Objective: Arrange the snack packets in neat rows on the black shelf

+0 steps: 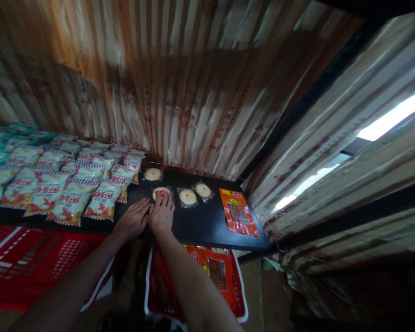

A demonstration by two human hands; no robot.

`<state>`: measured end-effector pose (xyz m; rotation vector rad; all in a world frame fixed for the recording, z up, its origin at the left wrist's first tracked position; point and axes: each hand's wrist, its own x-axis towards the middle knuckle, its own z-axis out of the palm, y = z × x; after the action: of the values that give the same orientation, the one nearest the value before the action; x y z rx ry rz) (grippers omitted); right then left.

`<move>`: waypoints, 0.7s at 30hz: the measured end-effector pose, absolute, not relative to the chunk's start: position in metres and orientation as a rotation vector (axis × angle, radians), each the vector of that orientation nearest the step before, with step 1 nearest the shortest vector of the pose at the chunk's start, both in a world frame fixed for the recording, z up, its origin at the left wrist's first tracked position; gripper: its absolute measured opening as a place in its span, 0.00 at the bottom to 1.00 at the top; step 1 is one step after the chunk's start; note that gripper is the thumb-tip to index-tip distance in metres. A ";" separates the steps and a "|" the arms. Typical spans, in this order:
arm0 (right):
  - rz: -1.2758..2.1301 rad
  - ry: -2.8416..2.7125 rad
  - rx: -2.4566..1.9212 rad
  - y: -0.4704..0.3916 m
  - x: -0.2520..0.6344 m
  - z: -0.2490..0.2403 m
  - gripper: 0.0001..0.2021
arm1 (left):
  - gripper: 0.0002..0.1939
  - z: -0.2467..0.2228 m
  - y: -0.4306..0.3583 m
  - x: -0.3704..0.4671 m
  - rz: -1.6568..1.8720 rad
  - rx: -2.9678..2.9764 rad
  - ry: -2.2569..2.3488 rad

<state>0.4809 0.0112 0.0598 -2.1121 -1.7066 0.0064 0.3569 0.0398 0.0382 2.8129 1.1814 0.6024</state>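
On the black shelf (pixel 207 220), my right hand (pixel 161 216) rests its outstretched fingers on the near part of a round, pale cake in clear wrapping with a red label (pixel 160 192). My left hand (pixel 133 218) lies against it on the left, fingers extended over the shelf and holding nothing visible. Three similar wrapped round cakes are close by: one cake (pixel 153 174) farther back, another cake (pixel 187 197) to the right, and a third cake (pixel 203 189) touching or nearly touching that one. What lies under my palms is hidden.
Rows of white snack bags (pixel 71 198) fill the shelf's left side, with green packets (pixel 31 133) beyond. An orange snack pouch (pixel 238 211) lies near the right end. Below are a red basket with a white rim (pixel 244 295), holding orange pouches, and red crates (pixel 31 267).
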 end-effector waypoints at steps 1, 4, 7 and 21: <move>0.007 -1.710 -2.109 0.011 0.481 0.060 0.25 | 0.23 0.038 0.040 0.357 0.610 2.814 1.185; 0.011 -1.705 -2.117 0.012 0.481 0.060 0.25 | 0.23 0.038 0.038 0.359 0.638 2.822 1.179; 0.005 -1.701 -2.125 0.011 0.481 0.062 0.25 | 0.23 0.039 0.036 0.360 0.655 2.815 1.170; -0.040 -1.751 -2.022 0.014 0.489 0.054 0.24 | 0.22 0.064 0.024 0.369 0.483 2.685 1.307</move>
<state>0.4887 0.0143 0.0542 -2.0221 -1.7512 -0.0404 0.3688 0.0242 0.0643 2.6847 1.3073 0.4828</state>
